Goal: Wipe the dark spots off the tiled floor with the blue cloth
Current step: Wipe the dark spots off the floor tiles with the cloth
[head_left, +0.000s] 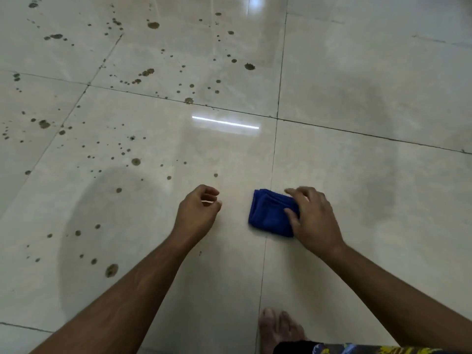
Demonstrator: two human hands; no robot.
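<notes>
While no brand, label or writing can be read anywhere, the entry lists: glossy beige tiled floor (pixel 357 175) with dark grout lines; scattered dark brown spots (pixel 153 25), mostly left and far; folded blue cloth (pixel 268 213) lying on the floor by a grout line, near centre; right hand (pixel 313 221) palm-down, fingers spread and resting on the cloth's right part; left hand (pixel 198 210) just beside, apart from the cloth, fingers loosely curled, holding nothing; bare foot (pixel 278 328) at bottom edge
</notes>
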